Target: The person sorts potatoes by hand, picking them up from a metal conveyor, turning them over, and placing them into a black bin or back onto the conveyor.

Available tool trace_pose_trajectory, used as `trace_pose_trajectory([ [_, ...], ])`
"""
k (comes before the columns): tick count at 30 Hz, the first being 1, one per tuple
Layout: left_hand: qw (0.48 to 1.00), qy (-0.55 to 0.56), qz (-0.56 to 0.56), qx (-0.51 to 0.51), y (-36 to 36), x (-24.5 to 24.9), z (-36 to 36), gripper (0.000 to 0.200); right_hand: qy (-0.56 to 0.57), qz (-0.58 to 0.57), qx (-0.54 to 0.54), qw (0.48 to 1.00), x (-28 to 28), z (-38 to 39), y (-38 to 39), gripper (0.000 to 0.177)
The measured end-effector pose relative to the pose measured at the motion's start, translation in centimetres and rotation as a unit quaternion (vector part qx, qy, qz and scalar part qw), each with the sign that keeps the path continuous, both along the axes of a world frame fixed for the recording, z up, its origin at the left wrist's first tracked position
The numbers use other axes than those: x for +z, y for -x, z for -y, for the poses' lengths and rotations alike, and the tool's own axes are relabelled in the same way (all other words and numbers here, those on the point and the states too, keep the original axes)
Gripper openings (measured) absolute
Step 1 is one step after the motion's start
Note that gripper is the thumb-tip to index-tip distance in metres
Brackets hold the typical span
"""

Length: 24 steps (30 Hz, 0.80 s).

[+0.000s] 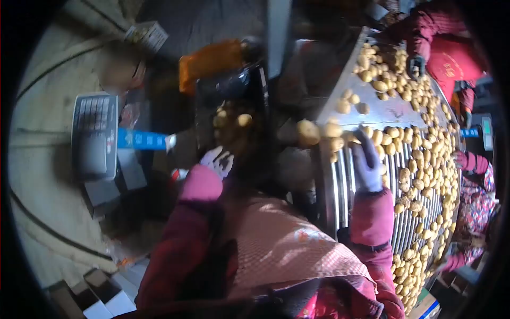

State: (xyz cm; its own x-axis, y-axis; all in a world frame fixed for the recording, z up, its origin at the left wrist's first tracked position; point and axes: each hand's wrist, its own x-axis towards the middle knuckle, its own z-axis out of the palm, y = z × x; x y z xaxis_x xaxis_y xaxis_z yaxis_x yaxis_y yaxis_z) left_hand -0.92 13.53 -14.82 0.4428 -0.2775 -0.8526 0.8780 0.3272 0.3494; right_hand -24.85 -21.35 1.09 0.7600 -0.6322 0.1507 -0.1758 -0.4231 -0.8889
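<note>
Many potatoes (425,170) lie on a ribbed metal table (344,186) with a smooth metal top section. My right hand (367,166), in a light glove, reaches over the table's near edge beside several potatoes; its fingers are stretched and slightly blurred. A few potatoes (308,133) are at the table's left edge, blurred. My left hand (218,161), in a whitish glove with dark fingertips, is at the lower edge of a dark, bag-lined container (204,114), fingers apart and holding nothing. Inside the container are some potatoes (244,120).
A scale (95,138) with a keypad stands at the left, a blue strip (142,139) beside it. An orange crate (210,59) sits behind the container. Co-workers' sleeves (425,32) and gloved hands show at the right. Open cardboard boxes (109,292) are at the lower left.
</note>
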Motion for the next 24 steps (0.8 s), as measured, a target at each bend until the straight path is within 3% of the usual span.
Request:
trace_pose_trajectory([
  [1,0.998,0.025,0.032,0.043,0.4,1.7,-0.1,0.038,-0.021,0.014,-0.045,0.999,-0.4,0.9,1.3,0.034],
  [2,0.998,0.041,0.043,0.028,-0.5,1.5,-0.4,0.04,-0.008,-0.042,-0.136,0.99,-3.0,3.3,4.7,0.033],
  [3,0.997,0.021,0.071,0.026,-1.1,2.5,-0.2,0.046,-0.051,0.009,-0.193,0.98,-2.4,3.7,6.4,0.033],
  [4,0.996,0.02,0.09,0.011,-2.3,2.7,-0.5,0.052,0.046,-0.039,-0.237,0.97,-2.3,4.7,8.8,0.034],
  [6,0.992,0.065,0.106,0.017,-4.2,3.4,-0.9,0.048,0.012,-0.005,-0.348,0.938,-5.3,7.2,15.0,0.036],
  [9,0.992,0.011,0.128,0.006,-5.9,4.2,0.2,0.049,0.141,-0.126,-0.397,0.898,-11.2,8.8,25.4,0.041],
  [11,0.993,0.004,0.12,-0.005,-6.2,3.6,0.4,0.048,0.27,-0.28,-0.407,0.827,-12.8,7.4,28.6,0.046],
  [13,0.993,0.001,0.114,-0.019,-6.0,3.3,1.1,0.048,0.35,-0.245,-0.356,0.831,-12.7,6.0,27.5,0.048],
  [20,0.986,-0.076,0.065,-0.131,-4.0,0.4,5.3,0.039,0.192,-0.169,-0.412,0.875,-13.2,5.1,23.6,0.058],
  [22,0.984,-0.064,0.039,-0.159,-3.4,1.4,6.9,0.037,0.053,-0.047,-0.442,0.894,-15.0,5.2,23.7,0.058],
  [23,0.879,0.108,0.323,-0.335,-5.1,-10.1,2.1,0.042,-0.011,0.034,-0.457,0.889,-15.9,5.9,24.2,0.058],
  [24,0.884,0.119,0.297,-0.34,-6.6,-10.5,3.1,0.035,-0.13,0.1,-0.523,0.837,-13.6,6.0,21.9,0.055],
])
